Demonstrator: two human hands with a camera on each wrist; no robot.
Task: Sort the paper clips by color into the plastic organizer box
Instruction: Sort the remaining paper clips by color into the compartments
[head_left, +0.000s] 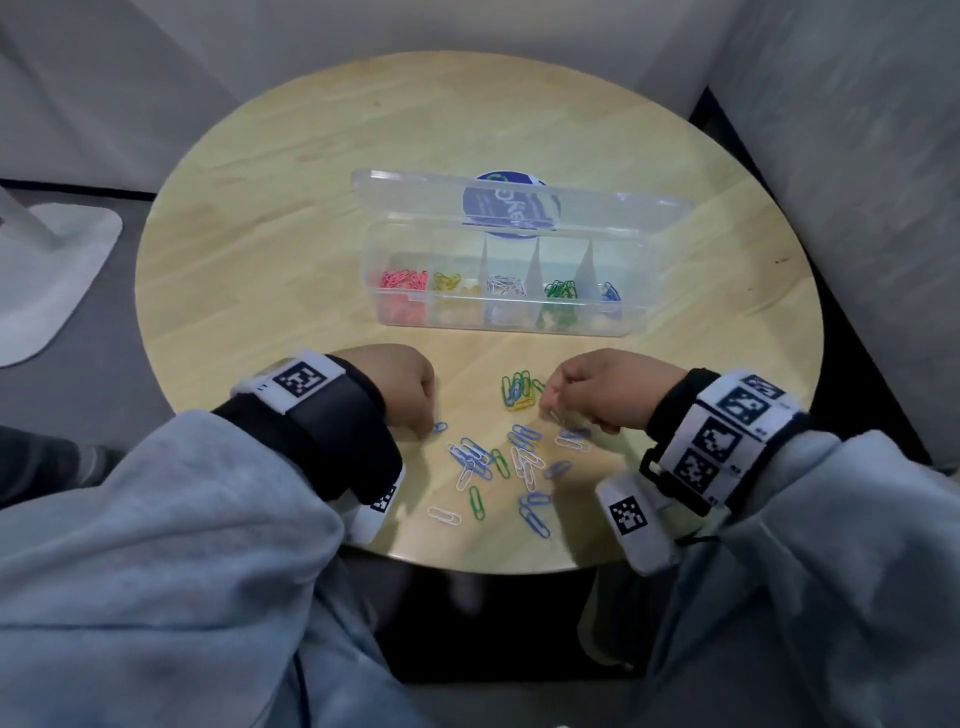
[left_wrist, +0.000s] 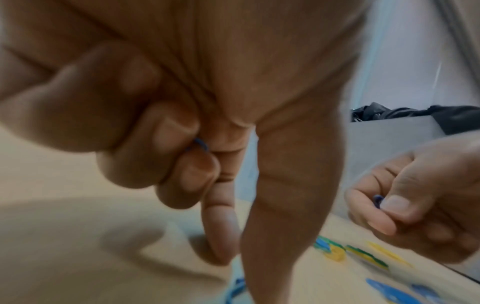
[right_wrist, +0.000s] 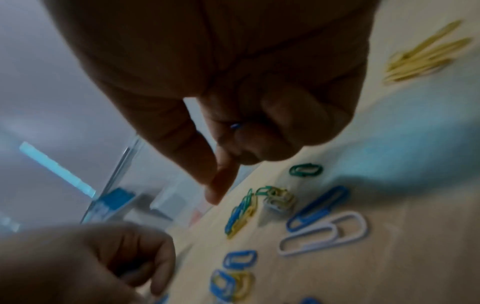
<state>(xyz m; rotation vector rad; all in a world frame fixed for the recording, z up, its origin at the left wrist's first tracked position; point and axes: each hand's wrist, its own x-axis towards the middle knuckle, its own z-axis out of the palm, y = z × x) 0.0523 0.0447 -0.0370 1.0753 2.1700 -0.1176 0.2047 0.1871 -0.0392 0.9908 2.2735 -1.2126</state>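
Observation:
The clear plastic organizer box (head_left: 506, 319) stands open mid-table, with pink, yellow, white, green and blue clips in separate compartments. Loose paper clips (head_left: 519, 452), blue, white, green and yellow, lie scattered near the front edge. My left hand (head_left: 422, 423) is curled at their left side, and its thumb and forefinger reach down at a blue clip (head_left: 440, 427). A blue clip (left_wrist: 201, 144) is tucked under its curled fingers. My right hand (head_left: 550, 405) is curled at the right of the pile, holding a blue clip (right_wrist: 235, 125) in its folded fingers, thumb and forefinger pointing down.
The round wooden table (head_left: 311, 208) has bare wood behind and beside the box. The box lid (head_left: 519, 202) leans back with a blue sticker on it. A small green, blue and yellow cluster (head_left: 519, 389) lies between my hands. Grey walls stand close around.

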